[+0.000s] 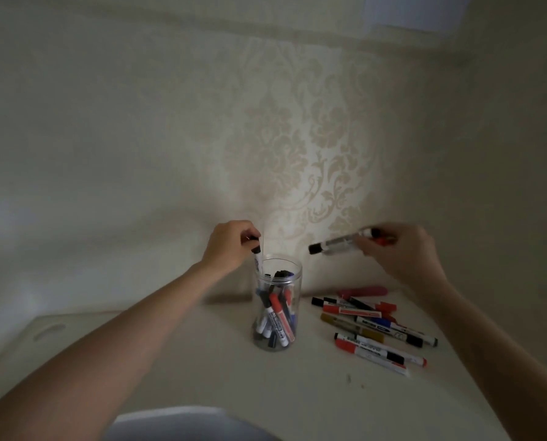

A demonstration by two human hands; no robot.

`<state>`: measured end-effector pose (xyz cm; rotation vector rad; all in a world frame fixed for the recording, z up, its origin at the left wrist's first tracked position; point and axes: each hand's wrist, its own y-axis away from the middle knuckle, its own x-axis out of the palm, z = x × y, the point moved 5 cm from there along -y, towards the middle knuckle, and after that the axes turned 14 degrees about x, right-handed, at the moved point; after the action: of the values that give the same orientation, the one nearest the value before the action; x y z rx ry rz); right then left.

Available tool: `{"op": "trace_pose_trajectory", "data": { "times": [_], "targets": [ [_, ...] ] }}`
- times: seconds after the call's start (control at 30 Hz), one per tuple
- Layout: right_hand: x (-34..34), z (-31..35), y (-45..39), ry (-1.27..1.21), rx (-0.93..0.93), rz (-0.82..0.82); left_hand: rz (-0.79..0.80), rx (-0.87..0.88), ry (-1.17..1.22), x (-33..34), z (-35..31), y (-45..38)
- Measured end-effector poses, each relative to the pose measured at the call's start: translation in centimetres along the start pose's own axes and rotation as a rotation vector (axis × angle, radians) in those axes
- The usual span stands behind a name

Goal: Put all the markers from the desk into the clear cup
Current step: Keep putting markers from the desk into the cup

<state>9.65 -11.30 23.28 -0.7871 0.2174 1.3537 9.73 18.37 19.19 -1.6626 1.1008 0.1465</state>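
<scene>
While loose markers lie scattered flat on the pale tabletop to the right of the clear cup, a good many others already stand crowded inside that cup, caps of red, black and blue showing through its wall. The cup stands upright near the middle of the tabletop, close to the far wall. Just over its left rim the left hand pinches a black-capped marker by its upper end, holding it nearly upright with the lower end dipping inside the cup's mouth. To the right and higher up, the right hand is closed around more markers, blurred, lying roughly level in the air with a black cap pointing left toward the cup and a red end showing by the fingers; how many it holds I cannot tell. Beyond the loose pile, against the wall, rests a pink object whose kind is unclear. Patterned wallpaper covers the wall behind, and a pale rounded shape sits at the near edge of the view.
</scene>
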Motion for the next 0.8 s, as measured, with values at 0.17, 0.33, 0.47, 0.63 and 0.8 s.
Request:
{"op": "trace_pose_trajectory", "data": {
  "times": [0.17, 0.33, 0.47, 0.63, 0.8],
  "targets": [
    [3.0, 5.0, -3.4, 0.115, 0.006, 0.125, 0.394, -0.014, -0.166, 3.7, 1.3, 1.4],
    [6.3, 6.7, -4.3, 0.186, 0.018, 0.262, 0.452, 0.038, -0.251, 4.6, 1.5, 3.0],
    [9.2, 6.7, -4.4, 0.173, 0.041, 0.32, 0.292, 0.12, -0.12, 3.7, 0.8, 3.0],
    [13.4, 5.7, -4.3, 0.28, 0.116, 0.387, 0.21, 0.042, -0.017, 2.9, 1.9, 3.4],
    [16.5, 5.2, -3.8, 0.381, 0.062, 0.369, 0.222, -0.021, 0.076, 3.0, 2.1, 3.9]
  ]
}}
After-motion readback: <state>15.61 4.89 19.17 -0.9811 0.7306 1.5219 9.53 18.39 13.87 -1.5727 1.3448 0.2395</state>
